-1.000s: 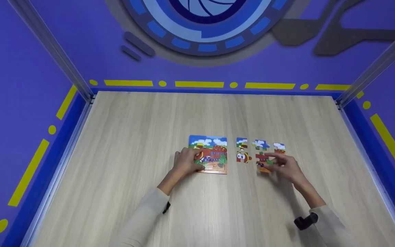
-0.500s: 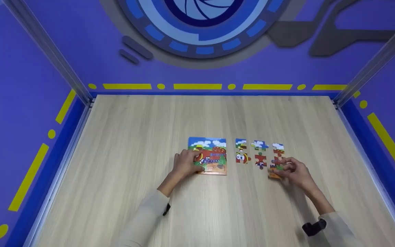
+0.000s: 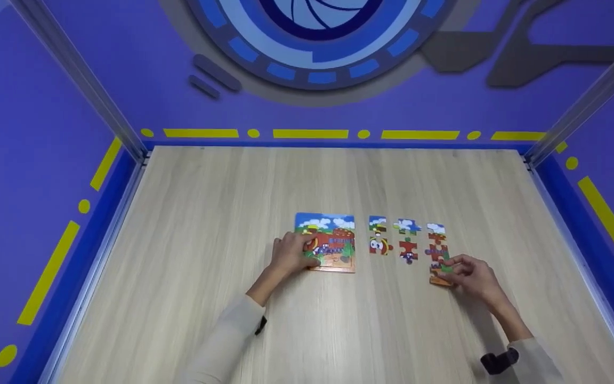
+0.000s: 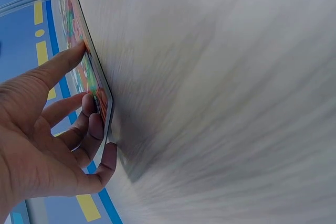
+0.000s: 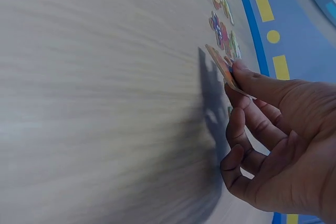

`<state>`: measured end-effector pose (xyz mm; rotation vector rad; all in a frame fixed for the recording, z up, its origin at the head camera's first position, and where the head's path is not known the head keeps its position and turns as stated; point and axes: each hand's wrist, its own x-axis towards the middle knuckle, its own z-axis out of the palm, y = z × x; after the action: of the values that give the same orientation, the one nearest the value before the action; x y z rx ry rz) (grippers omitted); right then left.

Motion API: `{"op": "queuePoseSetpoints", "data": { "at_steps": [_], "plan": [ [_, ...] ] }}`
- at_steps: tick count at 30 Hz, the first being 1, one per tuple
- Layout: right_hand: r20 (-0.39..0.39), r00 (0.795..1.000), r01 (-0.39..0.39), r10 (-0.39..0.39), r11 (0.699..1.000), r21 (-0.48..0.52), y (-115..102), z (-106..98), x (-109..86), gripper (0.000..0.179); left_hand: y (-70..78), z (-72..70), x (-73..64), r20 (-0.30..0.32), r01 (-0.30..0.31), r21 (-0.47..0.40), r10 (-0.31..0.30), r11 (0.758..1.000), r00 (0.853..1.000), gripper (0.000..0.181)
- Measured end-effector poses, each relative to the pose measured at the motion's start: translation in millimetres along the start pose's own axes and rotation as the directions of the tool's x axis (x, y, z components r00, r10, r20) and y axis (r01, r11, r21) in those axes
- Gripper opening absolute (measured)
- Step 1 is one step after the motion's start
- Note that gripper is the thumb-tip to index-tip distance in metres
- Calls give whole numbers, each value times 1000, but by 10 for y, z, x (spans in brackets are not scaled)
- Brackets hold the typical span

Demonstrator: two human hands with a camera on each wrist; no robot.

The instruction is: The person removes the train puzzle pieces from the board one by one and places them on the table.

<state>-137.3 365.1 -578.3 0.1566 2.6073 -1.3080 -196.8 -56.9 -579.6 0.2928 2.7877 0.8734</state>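
My left hand (image 3: 288, 252) holds the lower left of a framed picture puzzle board (image 3: 333, 256) on the table. In the left wrist view, the thumb lies over the board's (image 4: 68, 14) edge and the other fingers curl at its corner. To the right, my right hand (image 3: 475, 277) pinches a jigsaw piece (image 3: 439, 280) with orange and green on it. The right wrist view shows that piece (image 5: 220, 66) tilted above the table, between thumb and fingers, its shadow beside it. Just beyond it lies a red jigsaw piece (image 3: 437, 249) under a cloud piece (image 3: 436, 229).
More loose jigsaw pieces lie in columns between board and right hand: a cloud piece (image 3: 407, 226), a red piece (image 3: 408, 250), a sky piece (image 3: 377, 223) and one with eyes (image 3: 378, 245). Blue walls (image 3: 312, 117) with metal posts (image 3: 83, 85) border the wooden table (image 3: 232, 181).
My right hand has carried its jigsaw piece rightward and slightly nearer, from below the middle column to below the right column. The left hand has stayed on the board.
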Motion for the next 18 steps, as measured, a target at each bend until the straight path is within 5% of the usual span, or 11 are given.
{"op": "queuePoseSetpoints", "data": {
  "at_steps": [6, 18],
  "plan": [
    [3, 1000, -15, 16, 999, -35, 31, -23, -33, 30, -12, -1, -3, -4, -3, -4, 3, 1000, 1000, 64],
    [-139, 987, 42, -78, 967, -250, 34, 46, -67, 27, -3, 3, 5, -13, -11, 28, 11, 1000, 1000, 64]
  ]
}}
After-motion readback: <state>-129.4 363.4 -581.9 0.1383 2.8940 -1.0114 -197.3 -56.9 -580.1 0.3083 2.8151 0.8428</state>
